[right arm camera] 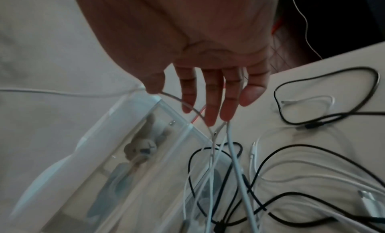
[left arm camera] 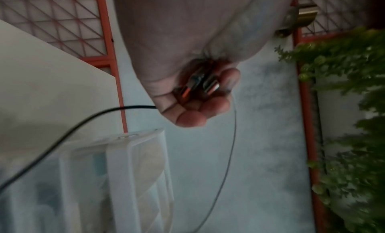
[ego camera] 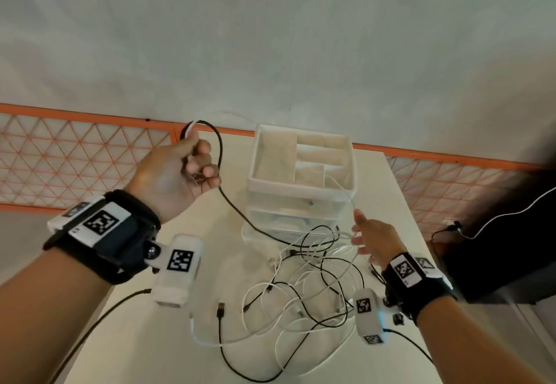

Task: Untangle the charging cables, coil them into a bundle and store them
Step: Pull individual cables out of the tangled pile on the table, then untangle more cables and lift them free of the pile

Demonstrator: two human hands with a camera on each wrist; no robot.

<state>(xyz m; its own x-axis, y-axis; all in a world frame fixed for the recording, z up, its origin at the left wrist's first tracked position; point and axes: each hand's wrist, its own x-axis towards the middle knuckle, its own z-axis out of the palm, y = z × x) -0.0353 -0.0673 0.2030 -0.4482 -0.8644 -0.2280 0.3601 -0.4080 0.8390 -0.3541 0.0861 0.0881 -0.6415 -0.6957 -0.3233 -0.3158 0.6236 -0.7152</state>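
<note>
My left hand (ego camera: pixel 201 170) is raised left of the storage unit, and its curled fingers (left arm camera: pixel 193 116) grip the metal plugs (left arm camera: pixel 200 86) and a loop of a black cable (ego camera: pixel 240 218). That cable runs down into a tangle of black and white cables (ego camera: pixel 304 290) on the white table (ego camera: pixel 150 353). My right hand (ego camera: pixel 361 233) hovers over the tangle's far right. Its fingers (right arm camera: pixel 210 96) are straight, with white cables (right arm camera: pixel 231 146) hanging from them. One thin white cable (ego camera: pixel 340 185) leads from it up to the white compartment tray (ego camera: pixel 298 185).
The tray tops a clear drawer unit (right arm camera: pixel 135 137) holding a small plush toy (right arm camera: pixel 141 146). An orange lattice fence (ego camera: pixel 75 157) lines the table's far side. A dark seat (ego camera: pixel 496 248) stands at right, past the table edge (ego camera: pixel 400 203). Green foliage (left arm camera: pixel 350 104) shows in the left wrist view.
</note>
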